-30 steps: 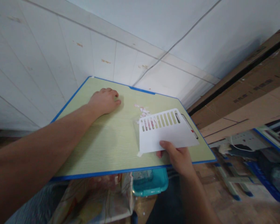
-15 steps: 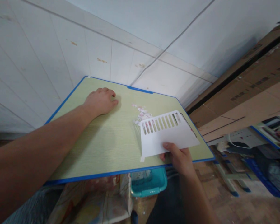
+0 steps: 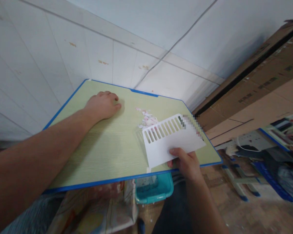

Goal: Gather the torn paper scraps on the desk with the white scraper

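My left hand [image 3: 103, 105] rests on the left part of the pale green tabletop [image 3: 117, 146], fingers loosely bent and the thumb apart, with nothing in it. Between the thumb and fingers of my right hand [image 3: 189, 165] is the lower edge of a white slotted card [image 3: 171, 146], held tilted over the table's right side. A row of long cut-out slots runs along its upper edge. Just beyond its upper left corner lies a small heap of white and pinkish paper scraps [image 3: 147, 118], partly hidden by the card. A blurred patch covers the card's right end.
Blue edging [image 3: 107, 180] rims the table, which stands against a white panelled wall [image 3: 127, 61]. Tall cardboard boxes [image 3: 249, 94] stand at the right. Below the front edge are a teal basin [image 3: 153, 191] and a patterned bag [image 3: 107, 211]. Another person's hand shows far right.
The card in my right hand has shifted slightly left and tilted a little, uncovering no more of the scraps. My left hand stays in place on the table; the view has shifted slightly.
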The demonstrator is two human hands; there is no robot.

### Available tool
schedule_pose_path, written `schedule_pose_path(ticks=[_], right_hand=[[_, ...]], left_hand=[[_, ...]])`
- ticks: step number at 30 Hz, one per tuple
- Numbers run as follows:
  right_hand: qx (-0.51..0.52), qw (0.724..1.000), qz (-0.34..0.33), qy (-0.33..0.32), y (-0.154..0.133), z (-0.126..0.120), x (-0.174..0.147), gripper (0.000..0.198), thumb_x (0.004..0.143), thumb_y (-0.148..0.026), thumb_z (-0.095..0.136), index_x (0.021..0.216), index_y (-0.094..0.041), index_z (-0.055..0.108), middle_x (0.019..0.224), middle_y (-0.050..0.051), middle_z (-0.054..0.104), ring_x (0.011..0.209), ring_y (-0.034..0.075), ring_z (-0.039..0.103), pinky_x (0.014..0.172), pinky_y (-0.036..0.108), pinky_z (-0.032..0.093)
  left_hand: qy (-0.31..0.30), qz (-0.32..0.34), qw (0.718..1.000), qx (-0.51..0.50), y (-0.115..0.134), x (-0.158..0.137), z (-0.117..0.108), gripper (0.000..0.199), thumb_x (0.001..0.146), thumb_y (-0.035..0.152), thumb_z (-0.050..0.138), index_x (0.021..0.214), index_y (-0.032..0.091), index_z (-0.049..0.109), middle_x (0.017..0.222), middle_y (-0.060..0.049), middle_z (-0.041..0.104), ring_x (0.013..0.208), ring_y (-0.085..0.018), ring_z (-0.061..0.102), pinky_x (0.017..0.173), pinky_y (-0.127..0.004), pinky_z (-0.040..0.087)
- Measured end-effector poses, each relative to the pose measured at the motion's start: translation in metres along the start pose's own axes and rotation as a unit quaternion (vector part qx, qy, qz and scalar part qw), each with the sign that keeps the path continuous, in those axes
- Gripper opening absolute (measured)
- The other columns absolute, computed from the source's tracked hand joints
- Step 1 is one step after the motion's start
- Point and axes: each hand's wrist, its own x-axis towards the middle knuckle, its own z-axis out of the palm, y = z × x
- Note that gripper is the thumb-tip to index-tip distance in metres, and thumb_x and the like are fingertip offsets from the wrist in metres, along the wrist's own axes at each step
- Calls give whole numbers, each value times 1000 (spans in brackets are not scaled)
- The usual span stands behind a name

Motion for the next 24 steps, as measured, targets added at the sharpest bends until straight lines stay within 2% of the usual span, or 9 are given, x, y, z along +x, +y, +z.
schedule_pose_path(ticks=[6, 12, 18, 24], right_hand=[[7, 1000, 21, -2, -6, 4, -2, 23, 81, -32, 81, 60, -25, 74, 51, 0, 69, 45, 17, 59, 50, 30, 47], [-18, 999, -9, -26, -4, 1, 1, 29, 86, -34, 81, 59, -25, 73, 51, 1, 69, 48, 19, 62, 55, 32, 52], [-18, 1000, -4, -12, 0, 1, 2, 28, 86, -34, 80, 61, -26, 72, 51, 2, 69, 48, 19, 62, 56, 32, 54], [9, 1000, 24, -17, -2, 2, 2, 20, 80, -34, 82, 64, -25, 73, 52, 0, 69, 44, 18, 59, 46, 30, 47]], left_hand=[[-2, -5, 1000, 4, -1, 1, 2, 67, 112, 56, 45, 159, 21, 76, 173, -16, 70, 163, -39, 61, 133, -49, 49], [4, 2, 1000, 0, -3, 2, 3, 68, 110, 56, 46, 160, 21, 76, 172, -16, 71, 161, -39, 62, 134, -51, 48], [12, 3, 1000, -2, -4, 3, 5, 66, 110, 55, 49, 158, 21, 78, 171, -17, 72, 160, -42, 63, 131, -54, 52], [7, 1, 1000, 3, -3, 3, 5, 65, 111, 56, 48, 158, 21, 77, 173, -17, 71, 162, -40, 62, 133, -51, 50]])
